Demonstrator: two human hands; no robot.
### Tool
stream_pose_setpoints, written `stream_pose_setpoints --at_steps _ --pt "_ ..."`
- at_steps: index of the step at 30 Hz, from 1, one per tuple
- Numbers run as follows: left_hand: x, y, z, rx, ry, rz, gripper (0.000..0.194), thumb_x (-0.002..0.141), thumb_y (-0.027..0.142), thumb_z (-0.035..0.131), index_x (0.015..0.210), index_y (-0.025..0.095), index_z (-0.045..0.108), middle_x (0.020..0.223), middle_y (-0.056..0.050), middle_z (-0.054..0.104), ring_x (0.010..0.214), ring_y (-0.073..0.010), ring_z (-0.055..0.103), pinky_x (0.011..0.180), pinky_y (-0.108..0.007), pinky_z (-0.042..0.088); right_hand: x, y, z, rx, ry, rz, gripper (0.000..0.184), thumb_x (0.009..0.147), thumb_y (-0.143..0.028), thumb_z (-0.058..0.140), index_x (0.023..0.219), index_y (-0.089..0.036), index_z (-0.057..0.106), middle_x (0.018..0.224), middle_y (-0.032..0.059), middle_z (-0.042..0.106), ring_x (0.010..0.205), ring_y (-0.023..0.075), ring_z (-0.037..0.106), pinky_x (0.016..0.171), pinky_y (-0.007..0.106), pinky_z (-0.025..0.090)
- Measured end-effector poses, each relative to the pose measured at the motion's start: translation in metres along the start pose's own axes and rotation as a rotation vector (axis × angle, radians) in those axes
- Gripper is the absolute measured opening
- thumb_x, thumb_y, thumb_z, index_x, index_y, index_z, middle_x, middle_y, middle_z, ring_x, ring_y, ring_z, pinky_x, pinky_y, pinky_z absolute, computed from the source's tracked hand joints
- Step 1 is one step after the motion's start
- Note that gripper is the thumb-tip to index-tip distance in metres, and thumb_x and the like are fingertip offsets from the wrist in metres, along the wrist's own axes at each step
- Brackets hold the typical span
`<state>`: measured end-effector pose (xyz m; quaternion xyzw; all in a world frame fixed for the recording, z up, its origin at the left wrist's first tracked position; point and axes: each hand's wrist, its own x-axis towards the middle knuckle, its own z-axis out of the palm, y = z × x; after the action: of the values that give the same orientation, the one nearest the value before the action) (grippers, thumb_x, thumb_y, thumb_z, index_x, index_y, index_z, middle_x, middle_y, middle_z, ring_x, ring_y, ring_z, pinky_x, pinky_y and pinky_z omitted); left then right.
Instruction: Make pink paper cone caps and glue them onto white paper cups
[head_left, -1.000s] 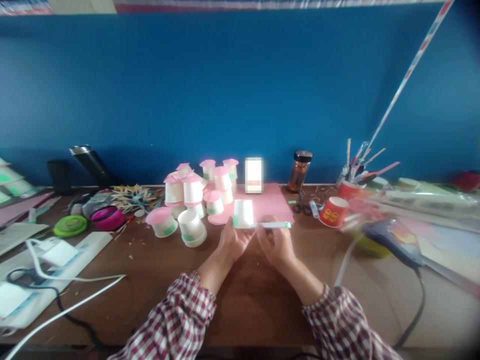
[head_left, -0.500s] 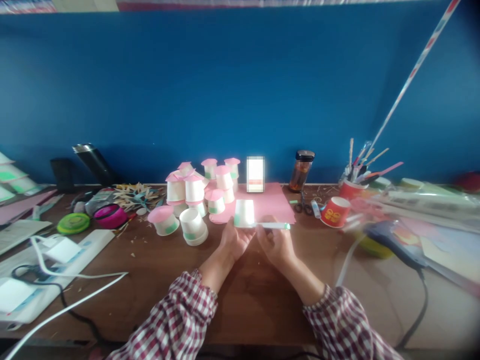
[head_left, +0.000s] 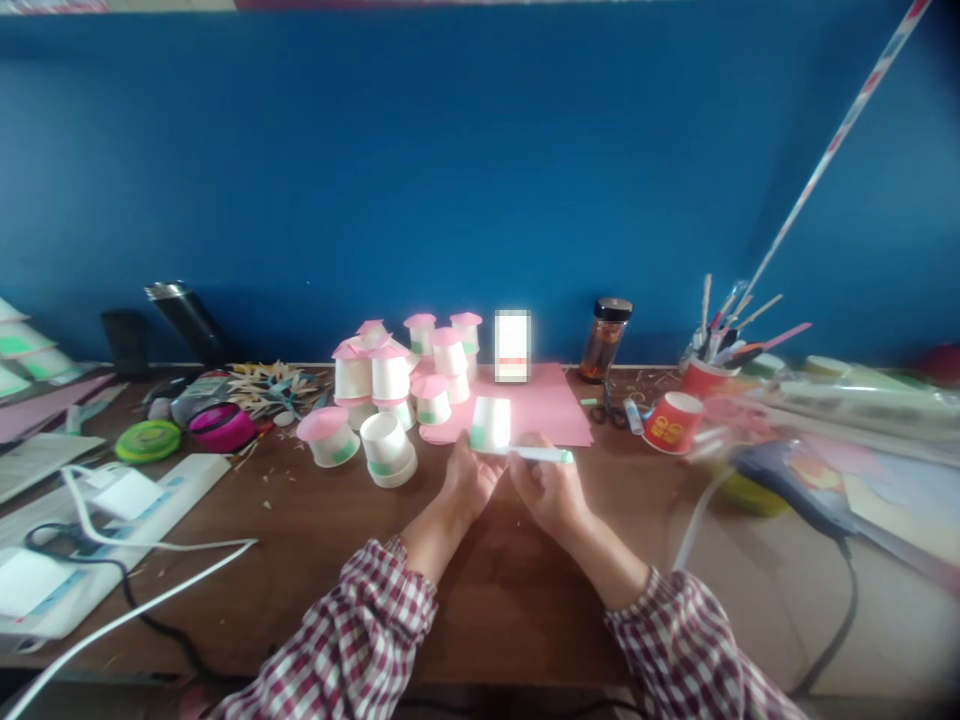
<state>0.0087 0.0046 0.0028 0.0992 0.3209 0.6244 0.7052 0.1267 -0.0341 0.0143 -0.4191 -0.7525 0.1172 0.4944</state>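
Brown desk: at the near edge of the pink paper I see the left hand holding a white cup, the right hand pinching a marker crosswise, inner end toward the cup, contact unclear, green end pointing away.

Cups obstruct left of the hands; nearer table lies open.

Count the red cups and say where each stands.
2, both to the right of the right hand: the back cup, holding sticks, and the front cup. Others may be hidden.
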Motion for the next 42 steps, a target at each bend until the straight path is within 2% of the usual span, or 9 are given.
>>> stream_pose_setpoints --at_steps 11,18,22,33,38,42 --pt "0.0049 -0.003 -0.0056 0.005 -0.013 0.034 0.031 0.089 0.03 0.041 0.106 0.01 0.057 0.086 -0.013 0.067 0.081 -0.0221 0.065 0.07 -0.033 0.053 -0.0007 0.0023 0.0015 -0.056 0.004 0.0 0.012 0.087 -0.026 0.047 0.09 -0.017 0.055 0.071 0.0012 0.057 0.056 0.0105 0.052 0.053 0.02 0.04" --pt "0.0038 -0.0029 -0.0038 -0.004 0.018 0.022 0.034 0.09 0.032 0.04 0.109 0.009 0.055 0.089 -0.014 0.067 0.076 -0.0212 0.065 0.065 -0.032 0.053 -0.0001 0.0024 0.0022 -0.062 0.006 -0.007 0.013 0.088 -0.027 0.046 0.089 -0.017 0.054 0.073 0.0025 0.057 0.059 0.0118 0.052 0.057 0.022 0.041" --pt "0.0038 -0.0029 -0.0037 0.007 0.024 0.017 0.035 0.09 0.033 0.039 0.111 0.009 0.055 0.088 -0.013 0.066 0.073 -0.0197 0.064 0.062 -0.03 0.053 0.0006 0.0019 0.0022 -0.066 0.014 -0.003 0.013 0.088 -0.026 0.046 0.089 -0.017 0.055 0.073 0.0022 0.057 0.058 0.0114 0.053 0.056 0.021 0.041" --pt "0.0035 -0.0028 -0.0033 -0.015 0.043 0.004 0.032 0.09 0.034 0.039 0.106 0.011 0.056 0.083 -0.011 0.067 0.076 -0.0217 0.065 0.069 -0.033 0.054 -0.0006 0.0058 0.0039 -0.075 0.003 0.012 0.014 0.088 -0.028 0.047 0.092 -0.017 0.056 0.073 0.0026 0.057 0.056 0.0116 0.053 0.052 0.021 0.041" --pt "0.004 -0.003 -0.0032 -0.019 0.07 0.018 0.033 0.091 0.034 0.039 0.106 0.011 0.056 0.081 -0.011 0.066 0.075 -0.0215 0.065 0.069 -0.034 0.054 0.0002 0.0042 0.0034 -0.082 -0.001 -0.004 0.014 0.088 -0.027 0.046 0.091 -0.017 0.055 0.074 0.0029 0.058 0.058 0.0117 0.053 0.056 0.021 0.042" --pt "0.0049 -0.0033 -0.0043 -0.043 0.073 0.019 0.032 0.088 0.036 0.044 0.106 0.013 0.056 0.082 -0.011 0.066 0.077 -0.0221 0.065 0.07 -0.035 0.054 0.0007 0.0026 0.0028 -0.093 -0.021 -0.012 0.013 0.089 -0.027 0.045 0.089 -0.017 0.054 0.071 0.0023 0.057 0.057 0.0116 0.053 0.057 0.022 0.042"
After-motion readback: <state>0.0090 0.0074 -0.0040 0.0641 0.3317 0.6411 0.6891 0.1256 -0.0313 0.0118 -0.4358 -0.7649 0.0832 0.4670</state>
